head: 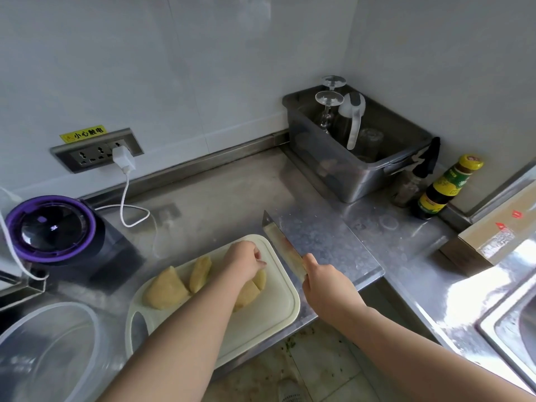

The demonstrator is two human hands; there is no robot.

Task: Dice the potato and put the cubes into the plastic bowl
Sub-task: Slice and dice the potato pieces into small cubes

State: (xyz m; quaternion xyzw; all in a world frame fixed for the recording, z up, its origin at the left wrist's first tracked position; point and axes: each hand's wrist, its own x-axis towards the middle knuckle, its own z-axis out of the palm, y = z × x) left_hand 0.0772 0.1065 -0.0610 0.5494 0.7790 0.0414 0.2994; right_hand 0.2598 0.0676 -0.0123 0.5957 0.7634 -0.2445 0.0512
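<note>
Several large pale yellow potato pieces lie on a white cutting board (269, 311) near the counter's front edge. One big wedge (165, 288) sits at the left and a narrower piece (200, 272) stands beside it. My left hand (245, 261) reaches over the board, fingers curled on a potato piece (255, 284) that my forearm partly hides. My right hand (326, 281) grips the handle of a cleaver (282, 245), whose blade points away just right of the board. The clear plastic bowl (49, 349) stands at the bottom left and looks empty.
A purple-rimmed appliance (49, 227) with a white cable stands at the left. A grey bin (356, 140) with upturned glasses sits in the back corner, a sauce bottle (446, 187) beside it. A cardboard box (499, 239) and a sink (510, 323) are at the right.
</note>
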